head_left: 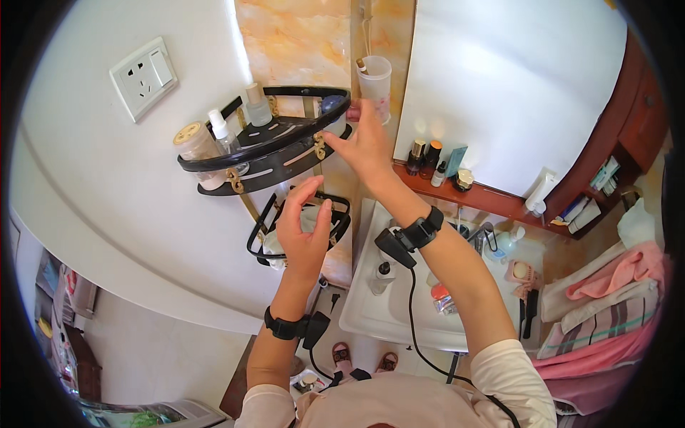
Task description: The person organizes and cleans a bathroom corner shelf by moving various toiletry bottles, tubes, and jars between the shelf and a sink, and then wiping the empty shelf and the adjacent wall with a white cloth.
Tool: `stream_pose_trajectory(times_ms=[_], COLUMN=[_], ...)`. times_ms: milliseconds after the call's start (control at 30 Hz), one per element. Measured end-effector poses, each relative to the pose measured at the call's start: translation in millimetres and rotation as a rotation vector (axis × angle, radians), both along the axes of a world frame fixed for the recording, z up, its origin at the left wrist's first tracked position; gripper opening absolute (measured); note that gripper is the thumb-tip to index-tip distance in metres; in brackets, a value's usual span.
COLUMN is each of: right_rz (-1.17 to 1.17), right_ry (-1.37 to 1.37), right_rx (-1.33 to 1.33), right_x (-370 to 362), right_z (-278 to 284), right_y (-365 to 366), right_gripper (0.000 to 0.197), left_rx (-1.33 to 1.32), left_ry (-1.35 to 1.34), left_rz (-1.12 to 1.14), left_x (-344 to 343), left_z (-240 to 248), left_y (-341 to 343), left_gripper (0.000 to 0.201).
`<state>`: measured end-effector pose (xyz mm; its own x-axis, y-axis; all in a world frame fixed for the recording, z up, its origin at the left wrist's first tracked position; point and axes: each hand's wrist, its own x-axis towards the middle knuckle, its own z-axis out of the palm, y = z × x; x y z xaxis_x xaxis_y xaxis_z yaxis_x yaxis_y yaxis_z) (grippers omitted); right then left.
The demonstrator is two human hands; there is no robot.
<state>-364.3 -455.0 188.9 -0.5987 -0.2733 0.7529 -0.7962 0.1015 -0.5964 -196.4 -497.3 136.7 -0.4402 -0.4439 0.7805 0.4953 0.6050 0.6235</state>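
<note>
Our beige shirt (399, 403) is filling the lower edge nearest the camera, and our two forearms are rising from it, each wearing a black strap: the right strap (421, 227) is sitting above the sink, the left strap (282, 324) lower down. We are holding our right hand (367, 146) at the right end of a black corner shelf (278, 170). Its thumb is lying against the front, by a gold ornament (319, 145), while its fingers are curving round the end. A blue-topped container (330, 105) is standing behind the rail, just left of those fingers; the rail is partly hiding it, so we are not managing to tell whether the hand is gripping it or merely resting beside it. Just behind the fingers, a pale cup (377, 75) is standing against the wall.

We are holding our left hand (302, 232) lower, well apart from the container, with thumb and fingers parted and nothing between them. It is hovering in front of the lower shelf (347, 222), where something white (274, 244) is lying. Toward the upper shelf's left end, a lidded jar (196, 148), a spray bottle (227, 137) and a frosted bottle (258, 108) are standing. Beneath our right forearm, a dark-topped bottle (383, 278) is standing on the white sink (354, 314).
</note>
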Motion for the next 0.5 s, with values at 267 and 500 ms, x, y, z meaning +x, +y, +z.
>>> stream_pose_trajectory(times_ms=[267, 500], right_rz=[0.054, -0.046], right_ry=[-0.021, 0.252], right_rx=[-0.017, 0.22], right_x=[0, 17], right_z=[5, 14], right_y=[11, 74], right_gripper=[0.057, 0.054], left_rx=[0.01, -0.009], left_ry=[-0.063, -0.079], left_rz=[-0.053, -0.139], left_x=[1, -5], left_z=[-4, -13], left_y=[-11, -12], left_gripper=[0.031, 0.035])
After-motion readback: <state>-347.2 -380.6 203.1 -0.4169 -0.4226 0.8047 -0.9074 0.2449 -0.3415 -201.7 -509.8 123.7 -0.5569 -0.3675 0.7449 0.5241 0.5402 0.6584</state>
